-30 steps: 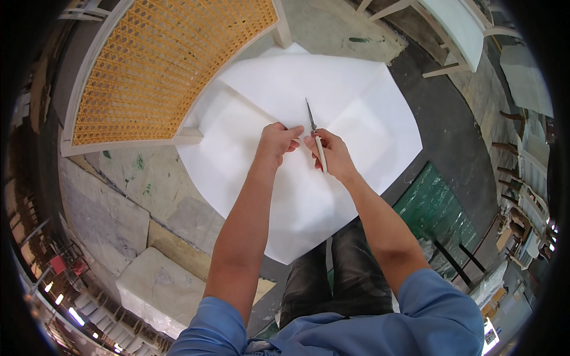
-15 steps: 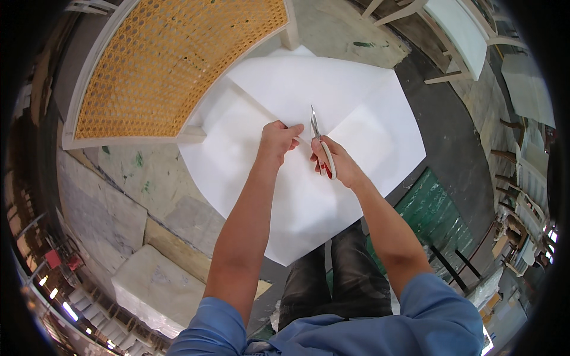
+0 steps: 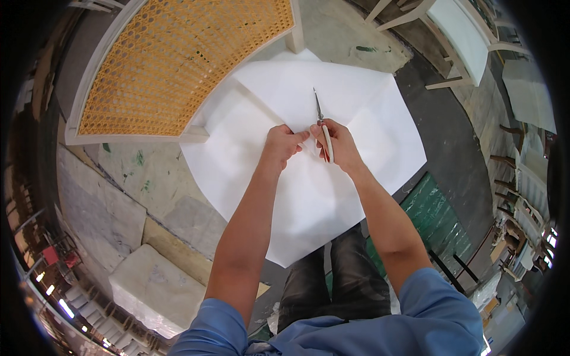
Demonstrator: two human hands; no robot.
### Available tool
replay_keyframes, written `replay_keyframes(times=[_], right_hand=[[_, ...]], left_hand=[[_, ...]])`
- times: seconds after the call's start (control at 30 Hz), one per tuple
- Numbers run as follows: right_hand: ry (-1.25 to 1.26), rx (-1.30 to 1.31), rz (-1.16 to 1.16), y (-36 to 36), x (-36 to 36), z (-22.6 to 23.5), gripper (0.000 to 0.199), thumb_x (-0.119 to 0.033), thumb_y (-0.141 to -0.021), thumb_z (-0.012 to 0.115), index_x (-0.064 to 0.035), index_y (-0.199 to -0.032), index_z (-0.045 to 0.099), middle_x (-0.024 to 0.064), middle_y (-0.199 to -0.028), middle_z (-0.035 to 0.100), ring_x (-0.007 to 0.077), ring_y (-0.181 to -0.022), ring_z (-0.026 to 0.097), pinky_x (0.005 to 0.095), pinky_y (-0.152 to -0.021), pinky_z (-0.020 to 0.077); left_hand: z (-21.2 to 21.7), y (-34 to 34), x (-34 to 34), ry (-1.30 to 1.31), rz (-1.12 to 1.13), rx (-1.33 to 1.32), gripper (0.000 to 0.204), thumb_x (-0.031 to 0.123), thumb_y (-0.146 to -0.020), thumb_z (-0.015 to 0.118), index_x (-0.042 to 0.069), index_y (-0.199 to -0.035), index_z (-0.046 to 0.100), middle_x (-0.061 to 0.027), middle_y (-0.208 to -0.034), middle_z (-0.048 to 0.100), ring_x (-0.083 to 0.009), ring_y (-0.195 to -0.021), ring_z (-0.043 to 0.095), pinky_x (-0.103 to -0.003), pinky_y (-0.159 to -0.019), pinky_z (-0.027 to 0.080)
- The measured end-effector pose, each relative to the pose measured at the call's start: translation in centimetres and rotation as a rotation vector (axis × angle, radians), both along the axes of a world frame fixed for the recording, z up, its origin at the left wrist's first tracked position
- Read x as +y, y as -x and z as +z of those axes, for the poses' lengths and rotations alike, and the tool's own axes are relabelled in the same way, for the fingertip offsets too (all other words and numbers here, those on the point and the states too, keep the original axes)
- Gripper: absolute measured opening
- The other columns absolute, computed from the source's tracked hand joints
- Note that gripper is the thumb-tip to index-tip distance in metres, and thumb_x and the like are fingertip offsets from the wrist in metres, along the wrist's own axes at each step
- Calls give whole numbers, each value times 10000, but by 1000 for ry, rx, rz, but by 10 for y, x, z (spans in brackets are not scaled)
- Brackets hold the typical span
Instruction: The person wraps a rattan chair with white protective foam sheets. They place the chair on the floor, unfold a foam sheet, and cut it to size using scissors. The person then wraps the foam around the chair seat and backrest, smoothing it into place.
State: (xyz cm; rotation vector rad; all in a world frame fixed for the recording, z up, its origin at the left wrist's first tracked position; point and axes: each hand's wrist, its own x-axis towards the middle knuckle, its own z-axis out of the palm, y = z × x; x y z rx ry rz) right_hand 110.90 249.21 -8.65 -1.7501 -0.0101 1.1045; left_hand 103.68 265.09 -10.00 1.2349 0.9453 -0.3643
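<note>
A wide white sheet [image 3: 237,178] lies spread in front of me, with a long straight fold or cut edge running from its upper left toward my hands. My left hand [image 3: 284,144] is closed at that edge, its thumb and fingers pinching the sheet near the middle. Just to its right, my right hand [image 3: 339,145] is wrapped round a pair of scissors [image 3: 319,107] with pale handles that look red inside. The blades point away from me, above the sheet. Both hands' fingertips nearly meet, and whether the right fingertips also grip the sheet is hard to make out.
A pale wooden frame with yellow woven cane [image 3: 184,59] stands at the far left, beside the sheet. A white-seated chair [image 3: 460,35] is at the far right. A plastic-wrapped pale block [image 3: 155,289] lies near left, and a green panel [image 3: 436,210] lies right of my legs.
My right hand with the scissors has moved slightly up and closer to my left hand, and the blades point a little farther away. The left hand has shifted slightly.
</note>
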Motion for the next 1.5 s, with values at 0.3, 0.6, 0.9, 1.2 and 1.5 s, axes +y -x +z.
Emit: replay_keyframes(times=[0.3, 0.6, 0.9, 1.2, 1.5], right_hand=[[15, 9, 0, -32, 20, 6, 670, -670, -934, 646, -6, -1023, 652, 55, -776, 583, 129, -605, 560, 282, -600, 498], [23, -25, 5, -47, 25, 7, 607, -649, -949, 646, -43, -921, 640, 40, -722, 580, 125, -545, 548, 287, -521, 441], [60, -60, -11, -64, 34, 5, 580, -588, -920, 720, -9, -938, 686, 45, -697, 598, 127, -530, 554, 293, -486, 457], [76, -249, 23, -52, -1, 1, 490, -492, -910, 768, -27, -1039, 689, 49, -678, 613, 151, -542, 576, 334, -523, 483], [223, -606, 411, 84, -72, -3, 474, -329, -882, 769, -84, -1231, 562, 154, -951, 726, 378, -832, 718, 454, -724, 571]], left_hand=[[-3, 8, 0, 29, -23, 8, 270, 190, -877, 795, -5, -1054, 736, -77, -949, 729, -159, -743, 602, -317, -740, 515], [7, 6, 1, 19, -48, -1, 276, 190, -882, 779, 0, -1077, 735, -61, -963, 725, -149, -750, 587, -317, -759, 513], [10, 4, 2, 32, -48, 22, 314, 189, -879, 786, -10, -1113, 728, -64, -987, 725, -154, -771, 596, -311, -770, 516], [11, -8, 8, 117, -19, -71, 257, 225, -914, 767, 30, -1076, 721, -43, -918, 736, -129, -740, 637, -306, -762, 531], [35, -77, 44, 467, 346, -498, 387, 343, -1059, 575, 40, -1298, 610, -141, -1267, 697, -266, -1111, 675, -405, -962, 535]])
